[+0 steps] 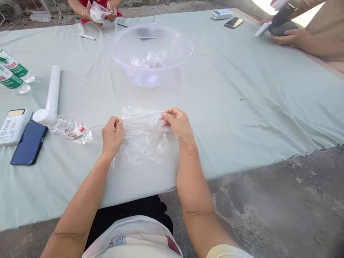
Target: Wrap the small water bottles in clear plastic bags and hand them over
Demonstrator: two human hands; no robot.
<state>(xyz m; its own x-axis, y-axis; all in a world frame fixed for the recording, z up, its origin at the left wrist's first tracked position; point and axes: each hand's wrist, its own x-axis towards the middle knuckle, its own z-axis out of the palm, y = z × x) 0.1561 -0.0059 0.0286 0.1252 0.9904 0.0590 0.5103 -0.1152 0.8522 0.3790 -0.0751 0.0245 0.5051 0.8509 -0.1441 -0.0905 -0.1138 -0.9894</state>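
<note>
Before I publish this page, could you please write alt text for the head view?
A person's left hand and right hand hold clear plastic film by opposite sides at a cloth-covered table. Beyond the film stands a translucent basin containing crumpled clear plastic.

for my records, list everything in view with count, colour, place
Tablecloth: 1, pale green, under most items
Plastic film: uncounted, clear, between both hands
Basin: 1, translucent lilac, far middle
Crumpled plastic: uncounted, clear, inside basin
Green-labelled bottles: 2, clear, left edge
White-capped bottle: 1, clear, near left
Roll: 1, white, behind that bottle
Phones: 2, dark, near left, far right
Boxy devices: 2, white, beside phones
Pen-like item: 1, white, far left
Thin item: 1, black, beyond basin
Ground: 1, grey, lower right
Others' hands: at least 3, bare, far and right
Held items: at least 2, clear; grey-white, others' hands
Top: 1, pale, bottom middle
Left hand: 1, bare, film's left
Right hand: 1, bare, film's right
</note>
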